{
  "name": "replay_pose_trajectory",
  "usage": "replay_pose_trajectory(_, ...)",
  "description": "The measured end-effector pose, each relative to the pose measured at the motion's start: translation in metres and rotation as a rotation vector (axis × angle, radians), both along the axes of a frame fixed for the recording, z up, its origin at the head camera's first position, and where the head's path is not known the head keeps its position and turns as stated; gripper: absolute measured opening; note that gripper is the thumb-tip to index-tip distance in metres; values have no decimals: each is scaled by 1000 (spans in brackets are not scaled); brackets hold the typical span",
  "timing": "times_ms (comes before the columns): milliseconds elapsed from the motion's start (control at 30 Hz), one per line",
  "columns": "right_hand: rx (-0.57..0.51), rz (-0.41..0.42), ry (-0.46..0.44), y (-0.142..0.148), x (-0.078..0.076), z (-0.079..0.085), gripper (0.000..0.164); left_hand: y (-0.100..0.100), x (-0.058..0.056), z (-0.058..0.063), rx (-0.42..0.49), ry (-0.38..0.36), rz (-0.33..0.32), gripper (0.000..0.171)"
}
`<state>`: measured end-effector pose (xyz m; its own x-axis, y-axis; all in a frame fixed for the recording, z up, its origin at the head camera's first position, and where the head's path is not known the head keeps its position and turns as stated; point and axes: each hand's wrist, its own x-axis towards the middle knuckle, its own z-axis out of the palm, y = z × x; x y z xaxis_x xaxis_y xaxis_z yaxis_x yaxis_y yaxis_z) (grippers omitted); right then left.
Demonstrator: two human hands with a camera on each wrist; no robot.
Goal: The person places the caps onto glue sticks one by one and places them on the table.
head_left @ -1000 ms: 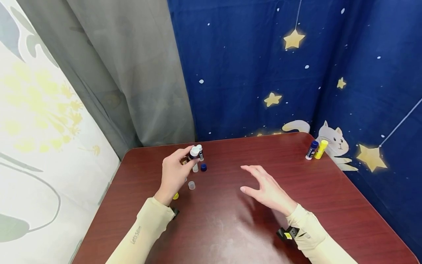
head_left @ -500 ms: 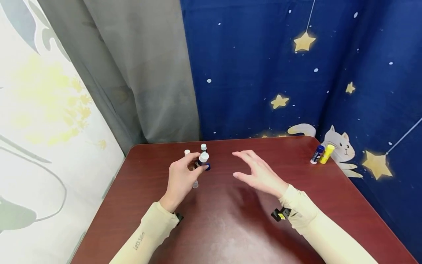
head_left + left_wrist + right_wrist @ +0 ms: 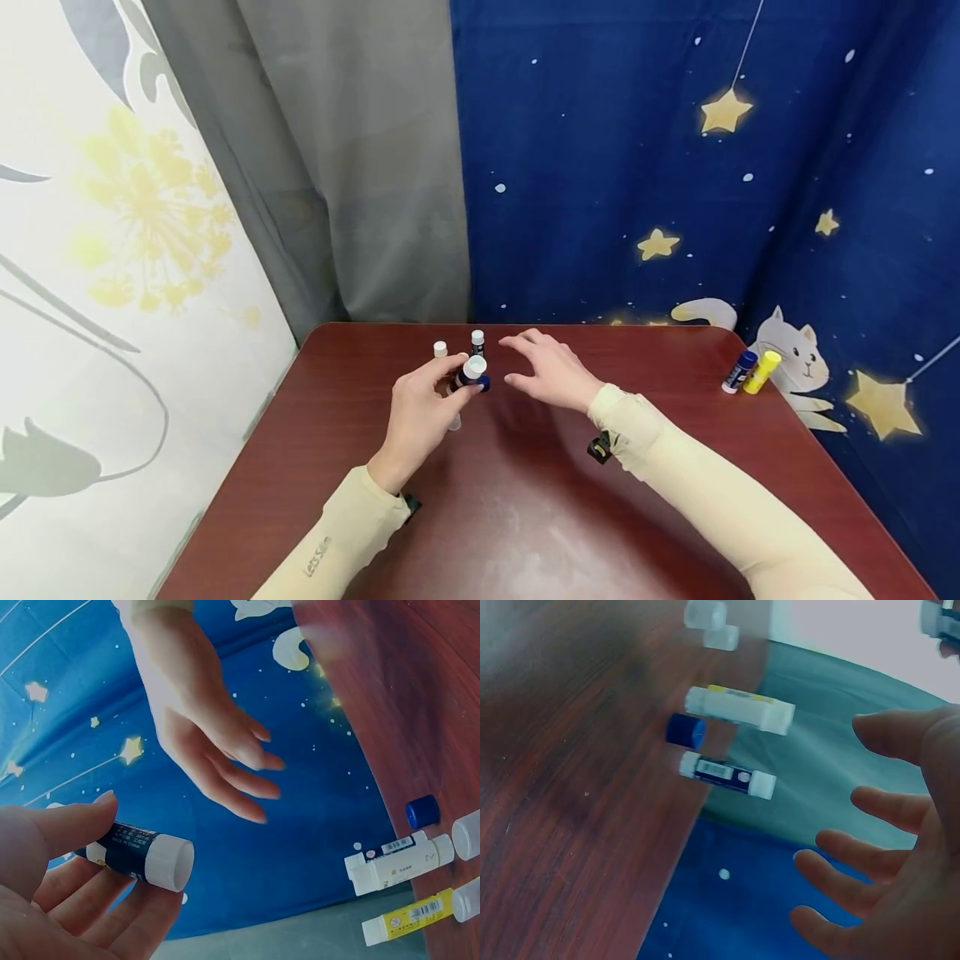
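My left hand [image 3: 422, 417] pinches a dark-blue-labelled glue stick [image 3: 129, 851] with white ends, held above the table. Beyond it, a second dark-blue-labelled glue stick [image 3: 724, 773] stands upright, with a loose blue cap [image 3: 685, 730] beside it. A white glue stick [image 3: 399, 867] and a yellow-labelled one [image 3: 416, 915] stand close by, partly behind my left hand in the head view. My right hand [image 3: 553, 372] hovers to the right of this group, fingers spread and holding nothing.
At the table's [image 3: 525, 533] far right corner stand a capped blue glue stick [image 3: 739, 372] and a yellow one [image 3: 762, 372]. Two translucent caps [image 3: 705, 613] lie near the group. A grey curtain [image 3: 390, 167] and a blue curtain [image 3: 585, 167] hang behind the far edge.
My right hand has moved left and forward, nearer the standing glue sticks. The left hand keeps its pinch on the glue stick and has shifted slightly right in view as the head view turned.
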<state>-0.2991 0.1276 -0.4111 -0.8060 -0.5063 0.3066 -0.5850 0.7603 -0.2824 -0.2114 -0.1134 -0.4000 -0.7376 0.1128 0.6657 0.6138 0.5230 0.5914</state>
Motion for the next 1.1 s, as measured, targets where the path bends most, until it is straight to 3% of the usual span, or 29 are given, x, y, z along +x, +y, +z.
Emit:
replay_pose_trajectory(300,145,18,27,-33,-33,-23,58,-3,-1,-5,19,25,-4,43)
replay_pose_trajectory(600,278,-8,56,-55,-54,-49,50,-6,-2,-5,50,17,-8,40)
replay_pose_trajectory(1100,291,-43,28,-70,-67,-80,30,-14,2,-8,89,44,-3,40)
